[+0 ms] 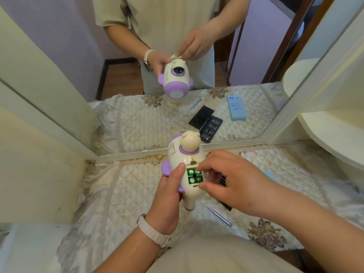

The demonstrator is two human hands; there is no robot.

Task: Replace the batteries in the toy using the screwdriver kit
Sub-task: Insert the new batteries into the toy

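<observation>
The toy [177, 156], a cream and purple rocket with a bear's head, is held above the quilted cloth [118, 194], near its far edge by the mirror [246, 107]. Its back faces up and its battery bay is uncovered, showing four green batteries [195, 175]. The left hand [167, 196] grips the toy from below, fingers wrapped round the body and the thumb [180, 171] lying along the bay's left side. The right hand [236, 184] is half curled over the bay. Its index finger [204, 164] touches the upper right battery, its thumb rests on the shell just below, and its other fingers are loosely spread. Whether it grips a battery cannot be told.

A screwdriver [219, 216] lies on the cloth toward the near edge. A black kit tray [223, 180] is mostly hidden behind the right hand, and a blue box [268, 174] lies toward the right edge.
</observation>
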